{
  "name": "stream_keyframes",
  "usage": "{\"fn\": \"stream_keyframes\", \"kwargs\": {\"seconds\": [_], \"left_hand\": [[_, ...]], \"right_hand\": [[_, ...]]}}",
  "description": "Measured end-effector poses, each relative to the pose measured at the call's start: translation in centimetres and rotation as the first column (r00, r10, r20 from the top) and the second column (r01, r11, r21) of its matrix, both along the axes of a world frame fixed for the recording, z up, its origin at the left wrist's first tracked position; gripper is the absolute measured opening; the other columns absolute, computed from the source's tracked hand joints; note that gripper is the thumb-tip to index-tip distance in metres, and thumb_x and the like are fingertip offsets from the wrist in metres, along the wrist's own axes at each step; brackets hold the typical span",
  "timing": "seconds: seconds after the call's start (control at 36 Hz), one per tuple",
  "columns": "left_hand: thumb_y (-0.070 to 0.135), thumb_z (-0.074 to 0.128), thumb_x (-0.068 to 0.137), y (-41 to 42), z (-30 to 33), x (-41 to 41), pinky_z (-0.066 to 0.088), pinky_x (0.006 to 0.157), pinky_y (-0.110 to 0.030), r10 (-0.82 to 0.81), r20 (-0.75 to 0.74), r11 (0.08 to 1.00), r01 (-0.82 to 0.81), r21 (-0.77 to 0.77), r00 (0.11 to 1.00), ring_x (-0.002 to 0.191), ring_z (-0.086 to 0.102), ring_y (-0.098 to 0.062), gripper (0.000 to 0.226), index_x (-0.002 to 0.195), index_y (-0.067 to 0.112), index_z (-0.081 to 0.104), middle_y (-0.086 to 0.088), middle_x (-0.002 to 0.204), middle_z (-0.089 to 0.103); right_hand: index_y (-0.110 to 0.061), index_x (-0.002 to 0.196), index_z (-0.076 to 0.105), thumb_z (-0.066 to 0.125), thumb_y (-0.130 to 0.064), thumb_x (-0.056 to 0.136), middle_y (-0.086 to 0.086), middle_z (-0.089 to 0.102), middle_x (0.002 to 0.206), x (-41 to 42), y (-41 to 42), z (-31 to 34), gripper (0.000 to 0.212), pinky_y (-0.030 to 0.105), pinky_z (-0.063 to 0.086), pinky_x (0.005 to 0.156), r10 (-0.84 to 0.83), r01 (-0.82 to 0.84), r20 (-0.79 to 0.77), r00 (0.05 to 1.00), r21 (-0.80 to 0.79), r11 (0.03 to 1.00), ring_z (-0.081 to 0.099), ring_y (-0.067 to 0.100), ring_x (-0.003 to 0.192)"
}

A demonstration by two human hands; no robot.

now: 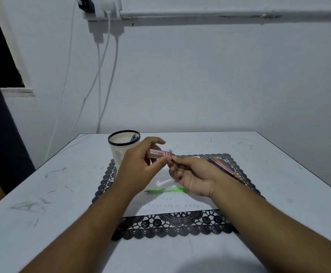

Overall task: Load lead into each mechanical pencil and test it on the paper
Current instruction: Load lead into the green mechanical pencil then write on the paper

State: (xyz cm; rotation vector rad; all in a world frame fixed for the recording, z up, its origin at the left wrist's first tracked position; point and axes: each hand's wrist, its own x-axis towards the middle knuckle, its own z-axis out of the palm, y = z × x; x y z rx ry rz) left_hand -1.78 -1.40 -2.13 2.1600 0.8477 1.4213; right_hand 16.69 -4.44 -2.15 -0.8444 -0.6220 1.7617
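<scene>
Left hand (139, 164) is holding the small translucent red lead case (159, 153) above the white sheet of paper (172, 208), thumb and fingers curled around its left end. Right hand (192, 175) is pinching the case's right end at the fingertips, remaining fingers curling loosely inward; whether it also holds a lead is too small to tell.

Green transparent mechanical pencil (167, 190) is lying on the paper, just below the right hand, tip pointing left. A cluster of orange and purple pencils (222, 167) is lying on the black lace-edged placemat (172, 225) at the paper's right, partly behind the right wrist. White slotted pen cup with black rim (121, 146) is standing at the paper's far left corner, behind the left hand.

Pale scuffed worktop (42, 194) is showing bare room left, right and beyond the paper.
</scene>
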Motion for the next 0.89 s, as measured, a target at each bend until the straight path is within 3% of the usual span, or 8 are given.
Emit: {"fn": "stream_keyframes", "kwargs": {"seconds": [0.14, 0.25, 0.39, 0.5, 0.61, 0.75, 0.83, 0.89], "left_hand": [[0.018, 0.079, 0.091, 0.1, 0.0, 0.3, 0.058, 0.073, -0.041, -0.039, 0.041, 0.999, 0.039, 0.004, 0.998, 0.084, 0.072, -0.018, 0.012, 0.101, 0.021, 0.074, 0.009, 0.092, 0.075], [0.023, 0.076, 0.093, 0.5, 0.2, 0.0, 0.054, 0.072, -0.031, 0.048, -0.078, 0.98, -0.031, 0.196, 0.996, 0.085, 0.067, -0.016, 0.012, 0.103, 0.016, 0.076, 0.011, 0.095, 0.072], [0.025, 0.074, 0.094, 0.5, 0.2, -0.2, 0.051, 0.072, -0.022, 0.066, -0.15, 0.969, -0.027, 0.247, 0.986, 0.08, 0.064, -0.012, 0.013, 0.105, 0.018, 0.075, 0.012, 0.095, 0.07], [0.02, 0.076, 0.094, 0.6, 0.1, -0.2, 0.049, 0.07, -0.018, 0.057, -0.153, 0.971, -0.019, 0.239, 0.987, 0.079, 0.063, -0.012, 0.011, 0.104, 0.018, 0.075, 0.013, 0.095, 0.069], [0.025, 0.076, 0.093, 0.7, 0.0, -0.3, 0.051, 0.07, -0.023, 0.045, -0.167, 0.976, -0.008, 0.219, 0.985, 0.079, 0.064, -0.012, 0.013, 0.105, 0.019, 0.075, 0.015, 0.095, 0.07], [0.024, 0.082, 0.088, 0.8, -0.3, -0.3, 0.053, 0.065, -0.025, 0.019, -0.1, 0.995, -0.01, 0.095, 0.995, 0.083, 0.067, -0.013, 0.017, 0.104, 0.02, 0.076, 0.014, 0.096, 0.072], [0.022, 0.084, 0.086, 0.7, -0.1, -0.3, 0.048, 0.069, -0.013, 0.016, -0.071, 0.998, -0.011, 0.065, 0.997, 0.089, 0.068, -0.008, 0.019, 0.103, 0.019, 0.077, 0.012, 0.095, 0.073], [0.026, 0.084, 0.085, 0.8, -0.2, -0.4, 0.053, 0.072, -0.021, 0.027, -0.057, 0.998, -0.024, 0.05, 0.998, 0.091, 0.069, -0.01, 0.02, 0.103, 0.021, 0.077, 0.012, 0.095, 0.073]], "right_hand": [[0.003, 0.089, 0.078, 0.067, -0.001, 0.086, 0.014, 0.073, 0.088, -0.4, 0.2, -0.2, 0.012, 0.014, 0.051, 0.049, 0.052, -0.052, -0.087, 0.995, 0.003, 0.999, 0.065, 0.016, 0.063], [0.004, 0.096, 0.076, 0.07, -0.002, 0.084, 0.018, 0.074, 0.098, -0.6, 0.4, -0.4, 0.015, 0.018, 0.055, 0.05, 0.064, -0.064, -0.111, 0.992, 0.005, 0.998, 0.066, 0.017, 0.068], [0.005, 0.113, 0.065, 0.066, -0.004, 0.087, 0.018, 0.074, 0.092, -0.5, 0.3, -0.5, 0.028, 0.021, 0.056, 0.052, 0.055, -0.053, -0.128, 0.99, 0.012, 0.998, 0.068, 0.02, 0.067], [0.006, 0.109, 0.067, 0.065, -0.003, 0.088, 0.015, 0.073, 0.087, -0.5, 0.1, -0.6, 0.023, 0.021, 0.057, 0.053, 0.049, -0.049, -0.124, 0.991, 0.001, 0.999, 0.068, 0.019, 0.067], [0.006, 0.1, 0.071, 0.068, -0.003, 0.084, 0.014, 0.072, 0.081, -0.7, 0.2, -0.6, 0.017, 0.021, 0.058, 0.052, 0.023, -0.024, -0.11, 0.994, -0.008, 1.0, 0.069, 0.019, 0.063], [0.007, 0.099, 0.07, 0.066, -0.002, 0.093, 0.017, 0.073, 0.083, -0.5, 0.2, -0.7, 0.011, 0.023, 0.06, 0.053, -0.036, 0.034, -0.11, 0.993, -0.023, 0.999, 0.07, 0.019, 0.061], [0.004, 0.1, 0.07, 0.067, -0.003, 0.095, 0.017, 0.073, 0.081, -0.4, 0.3, -0.7, 0.009, 0.022, 0.058, 0.051, -0.113, 0.115, -0.066, 0.991, 0.02, 0.993, 0.068, 0.017, 0.059], [0.0, 0.099, 0.068, 0.066, -0.005, 0.097, 0.015, 0.073, 0.08, -0.4, 0.3, -0.7, 0.005, 0.021, 0.057, 0.051, -0.158, 0.159, -0.015, 0.987, 0.08, 0.984, 0.067, 0.015, 0.059]]}}
